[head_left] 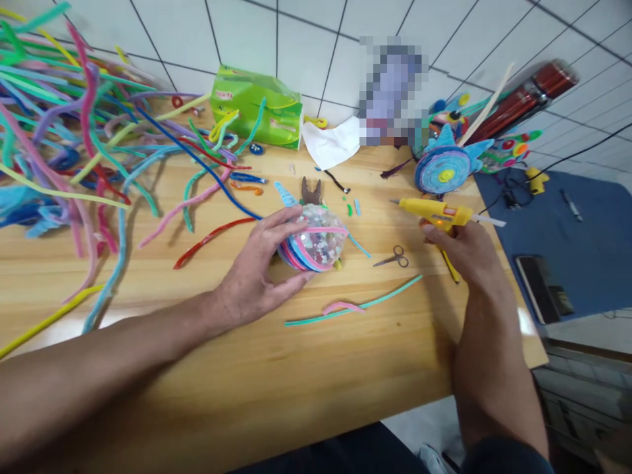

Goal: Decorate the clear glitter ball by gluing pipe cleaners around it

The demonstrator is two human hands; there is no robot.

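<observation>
My left hand (pixel 266 263) curves round a clear, rounded craft piece (pixel 323 240), its fingers and thumb gripping the side. Pink, blue and red pipe cleaner is wound about that piece. In my right hand (pixel 459 247) is a yellow hot glue gun (pixel 434 210), a white glue stick poking out of its back end. The gun's nozzle points left, apart from the craft piece. Between the two hands lie small scissors (pixel 395 258). A teal pipe cleaner (pixel 390 297) and a short pink one (pixel 343 306) lie nearer me.
Many coloured pipe cleaners (pixel 89 131) spread over the left of the wooden table (pixel 247 395). A green tissue pack (pixel 257 108) stands by the tiled wall. At the right are a blue pipe-cleaner disc (pixel 443 170), a red-brown flask (pixel 528 99), a cable and a blue mat (pixel 582 243).
</observation>
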